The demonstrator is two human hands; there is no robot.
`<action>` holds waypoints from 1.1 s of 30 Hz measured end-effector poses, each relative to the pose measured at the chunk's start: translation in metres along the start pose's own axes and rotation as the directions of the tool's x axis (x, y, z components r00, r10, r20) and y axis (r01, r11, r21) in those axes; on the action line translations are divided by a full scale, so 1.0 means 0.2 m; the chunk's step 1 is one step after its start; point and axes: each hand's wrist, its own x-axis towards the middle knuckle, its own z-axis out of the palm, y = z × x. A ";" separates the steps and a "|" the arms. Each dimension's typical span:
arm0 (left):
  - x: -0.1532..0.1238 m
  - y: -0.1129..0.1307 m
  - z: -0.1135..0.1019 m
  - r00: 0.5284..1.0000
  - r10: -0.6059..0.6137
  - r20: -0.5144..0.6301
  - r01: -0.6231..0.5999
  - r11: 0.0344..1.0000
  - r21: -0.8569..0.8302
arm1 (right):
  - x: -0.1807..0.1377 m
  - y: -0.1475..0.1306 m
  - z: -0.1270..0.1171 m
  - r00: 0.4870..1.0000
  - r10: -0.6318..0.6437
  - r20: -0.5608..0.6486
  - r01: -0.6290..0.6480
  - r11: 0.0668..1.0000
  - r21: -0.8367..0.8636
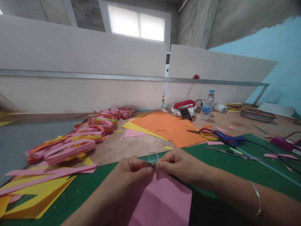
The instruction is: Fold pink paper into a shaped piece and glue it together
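Fingers (147,169) of left hand (131,171) and fingers (162,165) of right hand (181,164) pinched narrow on opposite ends of small pink paper loop (152,159), tips nearly touching. Loop held just above pink sheet (162,201) lying on green cutting mat (211,157) at near edge of worktop (131,144). Bangle (257,197) on right wrist. Left of mat: loose pink strips (51,172) over yellow paper (35,194), then row of folded pink-and-yellow paper pieces (77,141) running back toward divider panel (82,91). Beyond hands: orange sheets (164,125). Right of those: scissors with red and yellow handles (204,133) just beside blue glue gun (227,138). Farther back: water bottle (207,105), upright, near red-lidded box (184,106).
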 end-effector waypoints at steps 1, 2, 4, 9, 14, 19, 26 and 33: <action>0.00 0.00 0.00 1.000 -0.003 -0.011 0.003 1.000 -0.002 | 0.00 0.00 0.00 1.000 0.000 0.000 0.000 1.000 0.001; 0.00 0.00 0.00 1.000 -0.004 -0.011 0.004 1.000 -0.007 | 0.00 0.00 0.00 1.000 0.000 0.001 0.000 1.000 0.000; 0.00 0.01 0.01 1.000 0.001 0.004 -0.001 1.000 -0.017 | 0.00 0.00 0.00 1.000 -0.007 0.002 0.007 1.000 -0.011; 0.00 0.00 0.01 0.997 0.028 0.067 -0.026 0.999 -0.028 | 0.00 -0.01 0.00 0.999 -0.047 -0.007 0.046 0.997 -0.065; 0.00 0.01 0.02 0.998 0.017 0.053 -0.016 1.000 -0.007 | 0.01 0.01 0.01 0.999 -0.031 -0.005 0.031 0.999 -0.044; 0.00 0.00 0.01 0.998 0.020 0.067 -0.018 1.000 -0.022 | 0.01 0.02 0.02 0.999 -0.039 -0.007 0.039 0.999 -0.014; 0.00 -0.01 0.02 0.998 0.033 0.055 -0.033 0.999 0.005 | 0.01 0.02 0.02 0.999 -0.039 -0.010 0.039 0.999 0.011; -0.02 0.00 0.02 0.996 0.063 0.066 -0.064 0.998 0.013 | 0.02 0.01 0.00 0.998 -0.041 -0.043 0.043 0.998 0.046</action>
